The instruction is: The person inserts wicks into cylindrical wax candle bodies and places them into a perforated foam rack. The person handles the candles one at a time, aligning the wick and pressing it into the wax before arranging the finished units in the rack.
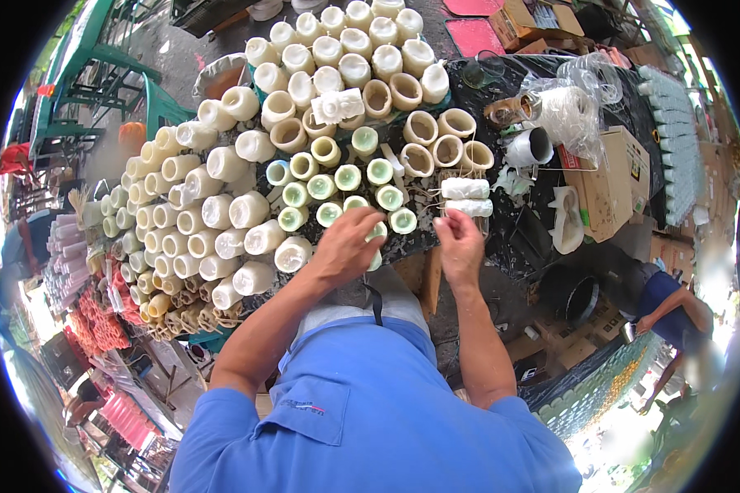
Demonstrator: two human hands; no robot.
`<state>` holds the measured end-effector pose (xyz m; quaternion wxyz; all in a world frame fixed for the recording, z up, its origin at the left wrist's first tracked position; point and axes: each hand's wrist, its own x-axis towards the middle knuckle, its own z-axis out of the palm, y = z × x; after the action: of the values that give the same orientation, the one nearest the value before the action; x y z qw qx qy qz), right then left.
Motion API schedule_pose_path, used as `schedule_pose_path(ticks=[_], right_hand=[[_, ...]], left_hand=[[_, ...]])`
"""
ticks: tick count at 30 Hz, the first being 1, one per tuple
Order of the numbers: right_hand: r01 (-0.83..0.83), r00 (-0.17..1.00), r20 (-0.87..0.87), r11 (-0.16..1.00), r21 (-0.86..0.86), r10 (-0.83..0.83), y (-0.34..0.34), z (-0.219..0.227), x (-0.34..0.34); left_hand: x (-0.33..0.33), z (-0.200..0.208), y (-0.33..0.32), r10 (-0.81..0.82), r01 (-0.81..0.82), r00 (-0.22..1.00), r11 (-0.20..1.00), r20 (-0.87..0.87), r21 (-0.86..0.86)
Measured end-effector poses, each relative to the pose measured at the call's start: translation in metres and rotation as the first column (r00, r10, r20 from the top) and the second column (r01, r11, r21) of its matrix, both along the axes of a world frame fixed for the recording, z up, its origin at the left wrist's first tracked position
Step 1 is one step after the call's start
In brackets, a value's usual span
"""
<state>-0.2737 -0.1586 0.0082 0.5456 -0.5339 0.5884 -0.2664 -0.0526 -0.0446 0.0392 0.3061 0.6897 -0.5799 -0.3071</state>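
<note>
My left hand [349,242] is curled over a small green-topped candle cup [376,232] at the near edge of the black table [510,238]. My right hand [459,240] pinches something thin just beside it; what it holds is too small to tell. In front of both hands stand several small cups filled with pale green wax [347,177]. Two white rolls [465,189] lie just beyond my right hand.
Cream cylindrical candles [222,209] fill the table's left and far side, many lying on their sides. Hollow tan moulds [436,140] stand at centre right. A cardboard box [617,177], plastic bags [571,107] and a metal mug [530,146] are at right. Another person [674,308] crouches lower right.
</note>
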Motion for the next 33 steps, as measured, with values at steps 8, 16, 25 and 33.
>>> schedule_pose_path(ticks=[8,16,25,33], right_hand=[[-0.757,0.651,-0.679,0.346,-0.553,0.339,-0.073,-0.039,0.174],[-0.816,0.572,-0.785,0.071,-0.573,0.237,-0.094,-0.054,0.169],[-0.565,0.783,-0.456,0.790,-0.238,0.423,-0.101,0.066,0.143],[-0.512,0.858,-0.083,0.836,-0.197,0.506,0.029,0.105,0.093]], left_hand=[[0.047,0.002,0.081,0.297,-0.301,0.941,0.954,0.162,0.000],[0.042,0.005,0.094,0.354,-0.354,0.935,0.934,0.008,-0.044],[0.051,0.014,0.077,0.461,-0.463,0.839,0.884,-0.288,0.066],[0.033,0.025,0.004,0.338,-0.502,0.263,0.848,-0.904,0.171]])
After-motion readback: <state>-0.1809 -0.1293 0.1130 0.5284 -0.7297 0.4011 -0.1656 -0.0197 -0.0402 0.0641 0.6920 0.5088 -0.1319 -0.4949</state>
